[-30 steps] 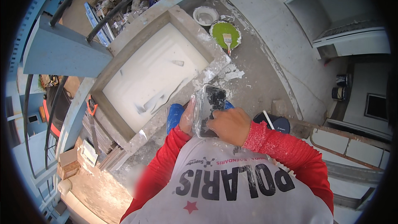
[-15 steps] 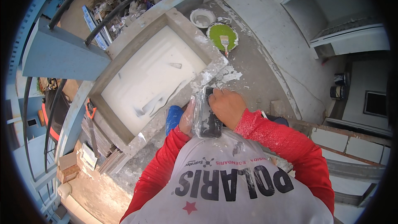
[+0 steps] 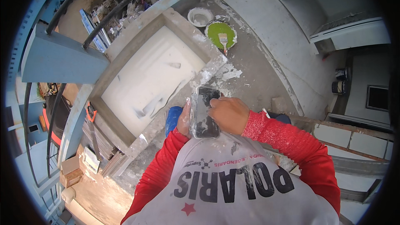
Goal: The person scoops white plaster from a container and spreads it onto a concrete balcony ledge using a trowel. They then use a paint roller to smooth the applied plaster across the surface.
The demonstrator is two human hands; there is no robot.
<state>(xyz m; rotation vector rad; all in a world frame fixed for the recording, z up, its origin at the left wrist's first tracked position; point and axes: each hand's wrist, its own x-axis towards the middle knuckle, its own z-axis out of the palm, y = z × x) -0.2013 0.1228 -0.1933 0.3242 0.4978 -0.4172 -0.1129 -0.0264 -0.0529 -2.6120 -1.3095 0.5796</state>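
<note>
A phone (image 3: pixel 204 121) in a clear case lies face up in front of my chest, its dark screen smeared with white dust. My left hand (image 3: pixel 183 118) is closed round its left edge. Over the screen's right side bends my right hand (image 3: pixel 231 114), its fingers curled and fingertips touching the glass. The underside of those fingers is hidden, so I cannot tell whether they hold anything. White powder coats the right red sleeve (image 3: pixel 271 127).
Ahead lies a raised concrete basin (image 3: pixel 125 141) with a pale, whitish inside. Beyond my hands stand a bucket of green paint (image 3: pixel 214 33) with a paintbrush (image 3: pixel 223 41) and a white bucket (image 3: pixel 200 16). A blue railing post (image 3: pixel 62 58) rises at left. White flakes (image 3: pixel 229 73) litter the floor.
My right fingers have moved down across the phone from near its top end, uncovering more of the screen. The phone remains in my left hand.
</note>
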